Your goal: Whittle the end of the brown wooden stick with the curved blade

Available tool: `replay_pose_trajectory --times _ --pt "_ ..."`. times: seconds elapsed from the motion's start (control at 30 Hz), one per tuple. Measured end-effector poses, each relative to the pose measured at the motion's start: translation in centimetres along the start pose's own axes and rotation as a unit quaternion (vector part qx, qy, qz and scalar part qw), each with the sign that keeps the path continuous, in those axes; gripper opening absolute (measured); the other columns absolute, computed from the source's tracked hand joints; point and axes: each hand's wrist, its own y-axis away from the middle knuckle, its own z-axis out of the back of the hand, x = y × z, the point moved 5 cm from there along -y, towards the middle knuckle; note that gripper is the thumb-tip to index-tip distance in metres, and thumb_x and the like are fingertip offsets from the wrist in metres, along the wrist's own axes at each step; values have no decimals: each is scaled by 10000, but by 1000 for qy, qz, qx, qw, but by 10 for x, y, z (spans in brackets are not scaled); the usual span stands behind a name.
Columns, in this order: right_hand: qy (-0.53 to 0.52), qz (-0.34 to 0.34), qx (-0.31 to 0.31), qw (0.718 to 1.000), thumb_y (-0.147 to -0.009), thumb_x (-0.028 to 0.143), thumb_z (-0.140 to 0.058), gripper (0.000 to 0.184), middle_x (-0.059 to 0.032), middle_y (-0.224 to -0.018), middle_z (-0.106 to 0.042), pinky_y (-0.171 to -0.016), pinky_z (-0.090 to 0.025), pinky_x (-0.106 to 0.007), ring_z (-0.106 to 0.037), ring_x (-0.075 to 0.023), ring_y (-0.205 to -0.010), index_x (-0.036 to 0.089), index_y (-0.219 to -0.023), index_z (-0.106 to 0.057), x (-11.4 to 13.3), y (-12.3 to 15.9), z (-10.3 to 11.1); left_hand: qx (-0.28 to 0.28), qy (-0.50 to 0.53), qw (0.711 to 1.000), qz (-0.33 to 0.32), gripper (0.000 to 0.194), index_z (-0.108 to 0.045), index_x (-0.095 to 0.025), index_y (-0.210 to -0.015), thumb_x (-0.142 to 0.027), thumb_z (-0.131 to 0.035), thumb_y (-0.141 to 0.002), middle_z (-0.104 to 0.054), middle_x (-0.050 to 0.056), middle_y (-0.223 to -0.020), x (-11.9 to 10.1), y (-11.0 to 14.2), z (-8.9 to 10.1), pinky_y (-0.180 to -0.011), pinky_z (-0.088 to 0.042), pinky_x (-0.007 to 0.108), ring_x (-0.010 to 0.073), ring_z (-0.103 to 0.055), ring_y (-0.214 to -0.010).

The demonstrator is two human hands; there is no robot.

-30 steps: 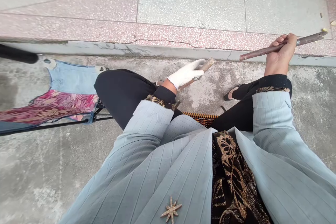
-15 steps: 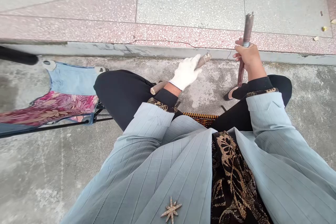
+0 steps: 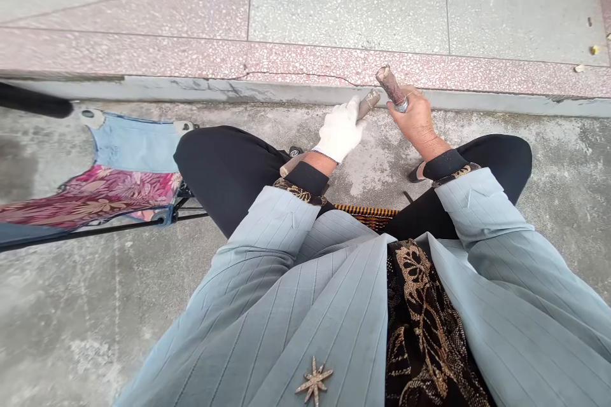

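I sit with both knees apart over a concrete floor. My left hand (image 3: pixel 340 131), in a white glove, is closed around a short brownish stick (image 3: pixel 368 102) that slants from my left knee up toward the step. My right hand (image 3: pixel 414 116), bare, grips a tool with a brown wooden handle (image 3: pixel 390 84) and a metal band; its working end is hidden under my hand. The handle's top end almost touches the stick's tip.
A raised terrazzo step (image 3: pixel 296 67) with a cracked edge runs across in front of me. A folding stool with floral and blue cloth (image 3: pixel 109 178) stands at my left. A woven orange-black seat edge (image 3: pixel 365 213) shows between my legs. Small yellow bits (image 3: pixel 592 49) lie far right.
My right hand swung the tool in from the far right, turning it from level to upright, then lowered it beside the stick. My left hand shifted only slightly.
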Motion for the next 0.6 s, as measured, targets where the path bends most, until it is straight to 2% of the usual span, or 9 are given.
replay_pose_trajectory --times 0.1,0.2,0.37,0.6 --pt "-15 -70 46 996 -865 385 -701 205 -79 -894 -754 -933 -583 -464 -731 -295 -934 183 -898 -720 2 4 -12 3 -59 998 -14 687 -307 -130 -1654 -330 -486 -1022 -568 207 -1495 -9 3 0 -1168 -434 465 351 -506 -1400" --pt "-34 -141 63 987 -830 369 -745 208 -50 -775 -733 -863 -582 -406 -727 -270 -841 165 -872 -736 3 9 -20 1 -98 995 -24 678 -273 -94 -1658 -312 -431 -1036 -557 224 -1487 -14 4 -3 -1152 -429 466 355 -489 -1388" --pt "-2 -201 53 978 -809 327 -758 207 -59 -806 -753 -835 -561 -369 -724 -253 -821 135 -885 -769 8 13 -25 8 -125 992 -23 680 -246 -85 -1663 -286 -407 -1033 -552 245 -1467 -16 2 -8 -1132 -418 475 366 -488 -1372" --pt "-17 -176 49 983 -799 267 -699 165 -76 -918 -782 -895 -552 -367 -727 -250 -907 150 -899 -759 8 16 -37 1 -100 994 -30 641 -360 -60 -1615 -253 -425 -1007 -594 257 -1423 -15 -3 -15 -1126 -418 494 380 -521 -1349"
